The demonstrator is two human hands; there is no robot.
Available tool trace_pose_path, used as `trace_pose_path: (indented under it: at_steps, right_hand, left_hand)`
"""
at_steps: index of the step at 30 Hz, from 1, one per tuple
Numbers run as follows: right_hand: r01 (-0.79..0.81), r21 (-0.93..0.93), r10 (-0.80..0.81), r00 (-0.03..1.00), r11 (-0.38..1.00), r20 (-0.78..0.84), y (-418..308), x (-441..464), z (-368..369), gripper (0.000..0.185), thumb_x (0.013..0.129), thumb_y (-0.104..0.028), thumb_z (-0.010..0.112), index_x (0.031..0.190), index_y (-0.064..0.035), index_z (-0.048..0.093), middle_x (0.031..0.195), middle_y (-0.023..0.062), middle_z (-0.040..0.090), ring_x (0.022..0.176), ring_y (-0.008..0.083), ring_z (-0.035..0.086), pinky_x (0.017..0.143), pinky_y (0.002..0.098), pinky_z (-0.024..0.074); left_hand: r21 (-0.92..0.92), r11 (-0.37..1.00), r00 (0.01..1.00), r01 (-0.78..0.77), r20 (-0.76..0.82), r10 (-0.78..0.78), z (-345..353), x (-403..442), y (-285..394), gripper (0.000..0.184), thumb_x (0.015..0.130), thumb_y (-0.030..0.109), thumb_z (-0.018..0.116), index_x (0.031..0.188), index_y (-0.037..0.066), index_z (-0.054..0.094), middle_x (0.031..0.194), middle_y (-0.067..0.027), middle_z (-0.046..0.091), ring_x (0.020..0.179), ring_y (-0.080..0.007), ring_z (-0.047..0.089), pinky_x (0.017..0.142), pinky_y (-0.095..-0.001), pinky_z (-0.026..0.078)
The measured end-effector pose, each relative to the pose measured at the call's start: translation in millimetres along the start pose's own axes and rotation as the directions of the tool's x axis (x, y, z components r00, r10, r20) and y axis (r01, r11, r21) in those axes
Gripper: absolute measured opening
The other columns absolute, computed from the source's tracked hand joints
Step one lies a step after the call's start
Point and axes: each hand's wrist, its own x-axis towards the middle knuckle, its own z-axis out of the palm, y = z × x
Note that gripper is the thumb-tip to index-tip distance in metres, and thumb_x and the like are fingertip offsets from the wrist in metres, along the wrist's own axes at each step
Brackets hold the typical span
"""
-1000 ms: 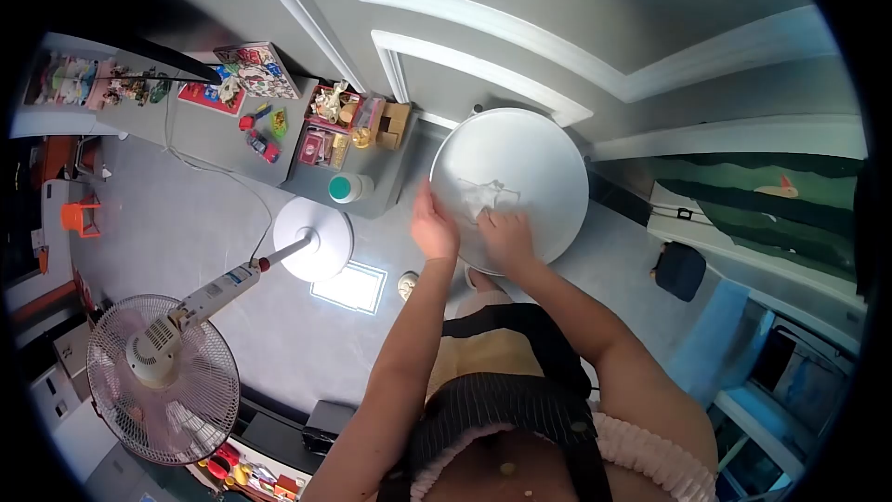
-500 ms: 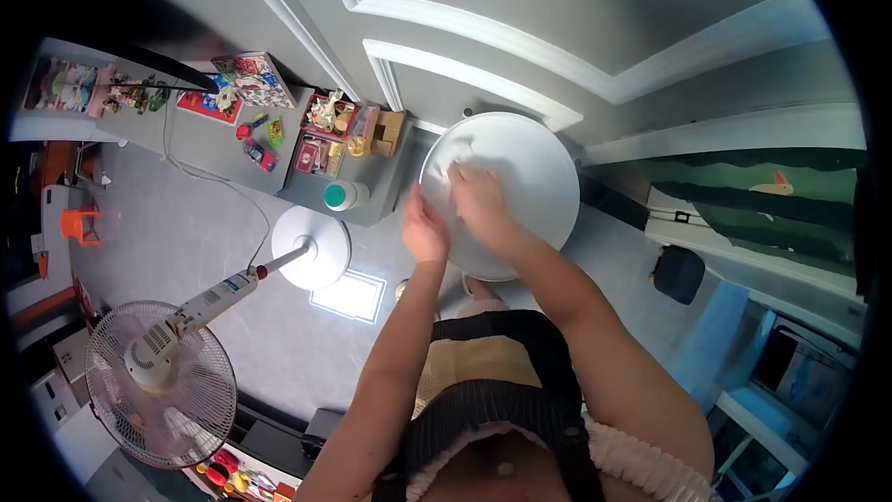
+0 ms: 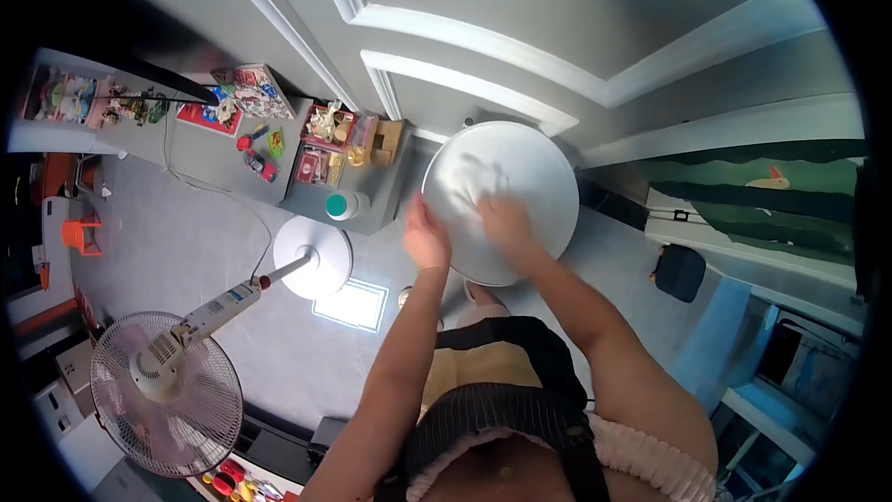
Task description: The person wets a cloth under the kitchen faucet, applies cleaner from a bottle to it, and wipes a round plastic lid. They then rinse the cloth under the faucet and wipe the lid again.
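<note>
Your right hand [image 3: 505,221] has slid back toward you across the round pale-grey worktop [image 3: 548,177]. Crumpled white cloth [image 3: 472,177] lies on top, left of centre, at your right fingertips; blur hides that grip's closure and hold. Left hand [image 3: 427,237]: grip open, empty, at the left rim. White bottle, teal lid [image 3: 347,205], further left.

Bright floor glare; right hand [image 3: 506,223] motion-blurred; fisheye-curved edges; black corners

Landmark: standing fan [image 3: 167,393]. Beyond it, grey cabinet top with green-lidded bottle [image 3: 342,205], open cardboard box [image 3: 386,143]; farther off from fan, orange stool [image 3: 82,236].
</note>
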Motion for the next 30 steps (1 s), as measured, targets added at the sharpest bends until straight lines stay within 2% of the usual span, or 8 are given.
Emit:
trace_pose_path:
  at_steps: [2, 8, 11, 13, 21, 22, 25, 30]
  right_hand:
    - [0.010, -0.008, -0.009, 0.994, 1.000, 0.107, 1.0, -19.0, -7.1, 0.034, 0.081, -0.014, 0.056, 0.114, -0.0062, 0.060, 0.089, 0.0062, 0.066, 0.080, 0.0239, 0.064, 0.074, 0.0417, 0.0442]
    - [0.010, -0.073, -0.022, 0.987, 0.997, -0.158, 5.5, 65.6, 4.5, 0.018, 0.083, -0.015, 0.056, 0.098, -0.0069, 0.062, 0.081, 0.0049, 0.064, 0.073, 0.0254, 0.064, 0.067, 0.0433, 0.0444]
    - [0.007, 0.018, -0.009, 0.997, 1.000, 0.077, 7.3, 20.7, -2.9, 0.016, 0.085, -0.017, 0.055, 0.096, -0.0068, 0.062, 0.080, 0.0040, 0.064, 0.073, 0.0273, 0.064, 0.068, 0.0437, 0.0446]
    - [-0.015, 0.013, 0.015, 1.000, 1.000, 0.025, 3.3, -31.6, 1.1, 0.012, 0.082, -0.015, 0.055, 0.092, -0.0100, 0.060, 0.078, 0.0059, 0.061, 0.077, 0.0270, 0.062, 0.069, 0.0422, 0.0446]
    - [-0.083, -0.039, 0.072, 0.971, 0.996, -0.228, -16.8, 64.2, -8.2, 0.021, 0.085, -0.020, 0.057, 0.100, -0.0079, 0.063, 0.095, 0.0083, 0.058, 0.086, 0.0285, 0.057, 0.081, 0.0447, 0.0409]
    - [-0.104, -0.029, 0.105, 0.994, 0.994, 0.028, -13.4, 43.0, 11.8, 0.024, 0.086, -0.024, 0.057, 0.102, -0.0074, 0.063, 0.099, 0.0091, 0.057, 0.089, 0.0290, 0.056, 0.080, 0.0448, 0.0412]
    - [-0.063, 0.152, 0.068, 0.997, 0.986, -0.029, -19.7, -18.3, 6.6, 0.025, 0.085, -0.027, 0.058, 0.101, -0.0078, 0.063, 0.099, 0.0087, 0.057, 0.089, 0.0280, 0.055, 0.080, 0.0448, 0.0409]
    - [-0.003, -0.133, 0.015, 0.996, 0.991, 0.087, 0.0, 54.5, -13.0, 0.033, 0.082, -0.031, 0.064, 0.107, -0.0095, 0.063, 0.098, 0.0086, 0.059, 0.090, 0.0256, 0.057, 0.077, 0.0423, 0.0417]
  left_hand:
    - [-0.021, 0.999, 0.999, 0.027, 0.030, -0.027, -1.5, -3.3, 3.6, 0.031, 0.096, 0.012, 0.047, 0.124, 0.004, 0.056, 0.108, -0.0193, 0.064, 0.093, -0.0378, 0.063, 0.079, -0.0420, 0.051]
    - [-0.001, 0.999, 0.999, 0.044, 0.008, -0.044, 2.0, -2.5, -1.8, 0.030, 0.096, 0.012, 0.047, 0.124, 0.006, 0.057, 0.109, -0.0180, 0.064, 0.094, -0.0365, 0.063, 0.079, -0.0416, 0.051]
    - [0.018, 0.999, 0.998, 0.034, 0.049, -0.035, 0.5, 2.1, -2.1, 0.030, 0.095, 0.011, 0.048, 0.124, 0.005, 0.057, 0.109, -0.0190, 0.064, 0.093, -0.0366, 0.063, 0.079, -0.0413, 0.051]
    - [0.023, 1.000, 1.000, 0.005, 0.009, -0.005, 2.9, -2.7, -1.8, 0.030, 0.095, 0.011, 0.048, 0.124, 0.005, 0.057, 0.109, -0.0198, 0.064, 0.093, -0.0369, 0.063, 0.079, -0.0411, 0.051]
    - [0.002, 1.000, 1.000, 0.017, -0.005, -0.017, 2.4, -3.3, -2.4, 0.030, 0.095, 0.011, 0.048, 0.123, 0.005, 0.057, 0.106, -0.0178, 0.065, 0.093, -0.0358, 0.063, 0.078, -0.0417, 0.051]
    - [0.000, 1.000, 1.000, 0.003, -0.029, -0.003, 4.3, -2.3, 0.4, 0.030, 0.094, 0.011, 0.048, 0.123, 0.007, 0.057, 0.105, -0.0157, 0.065, 0.090, -0.0348, 0.064, 0.076, -0.0422, 0.051]
    - [-0.016, 1.000, 1.000, -0.017, -0.025, 0.017, 5.2, -1.3, -5.0, 0.030, 0.095, 0.011, 0.048, 0.123, 0.006, 0.057, 0.105, -0.0164, 0.065, 0.091, -0.0349, 0.063, 0.076, -0.0418, 0.051]
    - [-0.022, 1.000, 1.000, -0.002, -0.015, 0.002, 1.3, -1.0, 2.5, 0.030, 0.096, 0.012, 0.047, 0.122, 0.003, 0.058, 0.108, -0.0197, 0.064, 0.095, -0.0364, 0.063, 0.081, -0.0407, 0.051]
